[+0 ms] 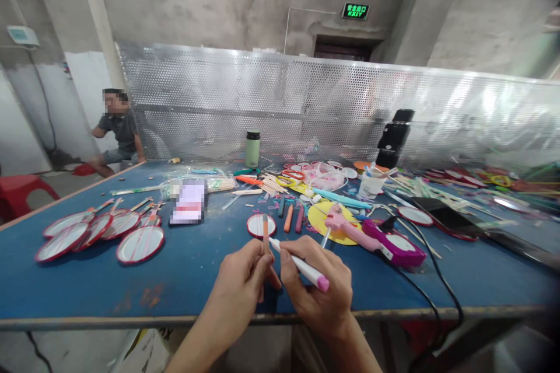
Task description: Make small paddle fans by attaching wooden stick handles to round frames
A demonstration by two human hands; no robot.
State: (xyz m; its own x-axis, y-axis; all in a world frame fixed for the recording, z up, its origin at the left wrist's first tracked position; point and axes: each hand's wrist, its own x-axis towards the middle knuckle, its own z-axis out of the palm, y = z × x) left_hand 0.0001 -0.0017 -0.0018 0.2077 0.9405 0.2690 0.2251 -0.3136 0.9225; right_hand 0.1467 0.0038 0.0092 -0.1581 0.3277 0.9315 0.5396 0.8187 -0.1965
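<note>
Pinched upright in my left hand point(240, 275) is a flat craft stick point(265, 232), orange-brown with a greyish tip. My right hand point(322, 282) grips a white marker point(310, 271) with a pink end, its tip close to the stick; whether they touch I cannot tell. Just beyond both hands lies a small round white disc point(254, 225) with a red rim, partly behind the stick. Several crayon-like sticks, including an orange one point(288, 218), lie past my right hand. To its right, a pink hot glue gun point(350, 230) rests over a yellow disc point(317, 222).
Red-rimmed discs with sticks point(140, 244) lie at the left, near a phone point(189, 202). A green tumbler point(252, 150) stands at the back before a perforated metal screen point(219, 87). A black cable point(422, 239) crosses the right side. A person point(120, 131) sits far left.
</note>
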